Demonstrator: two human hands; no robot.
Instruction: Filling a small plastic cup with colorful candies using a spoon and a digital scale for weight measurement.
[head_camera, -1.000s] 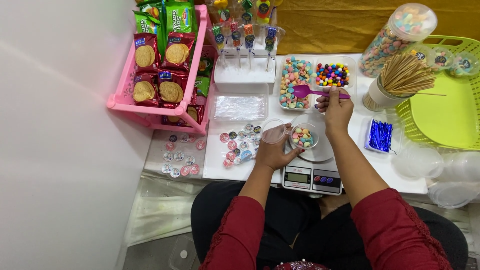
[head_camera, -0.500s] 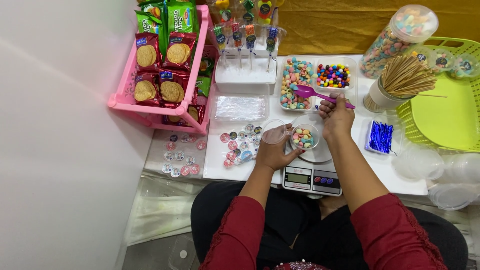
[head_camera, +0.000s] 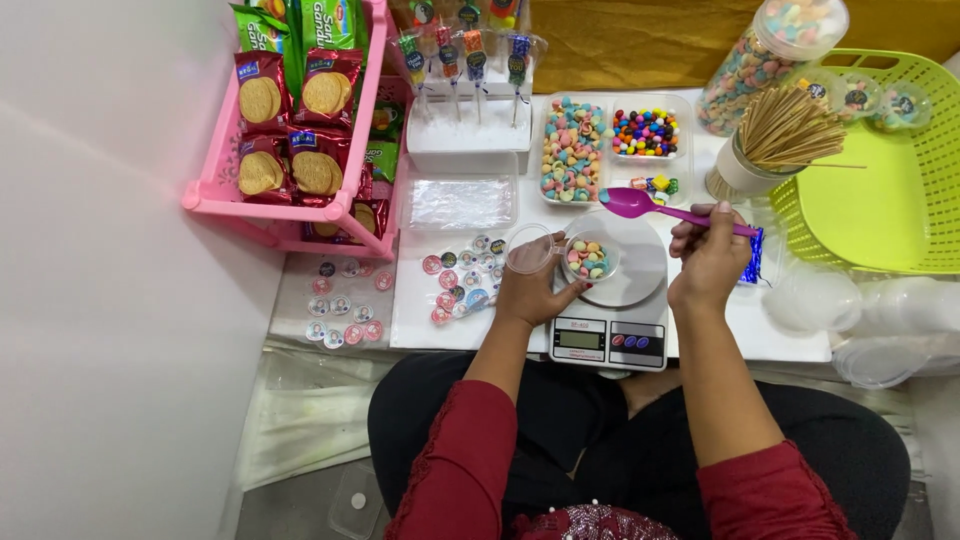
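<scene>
My right hand (head_camera: 708, 258) grips a magenta plastic spoon (head_camera: 640, 205) by its handle, the bowl hovering just above and behind the scale's round plate. A small clear cup (head_camera: 590, 257) with pastel candies stands on the white kitchen scale (head_camera: 640, 290). My left hand (head_camera: 530, 290) steadies that cup and holds its clear round lid (head_camera: 528, 247) open to the left. Just beyond the scale sit a clear tray of pastel candies (head_camera: 570, 150) and a tray of bright round candies (head_camera: 646, 132).
A pink rack (head_camera: 290, 205) of biscuit packets stands at left. Lollipops in a white block (head_camera: 470, 140), a flat clear bag (head_camera: 462, 203), several round stickers (head_camera: 455, 280), a cup of wooden skewers (head_camera: 775, 135), a candy jar (head_camera: 770, 55), a green basket (head_camera: 880, 170) and clear cups (head_camera: 870, 320) surround the scale.
My right hand has drawn the spoon back from the candy tray toward the scale. My left hand has kept the cup on the scale.
</scene>
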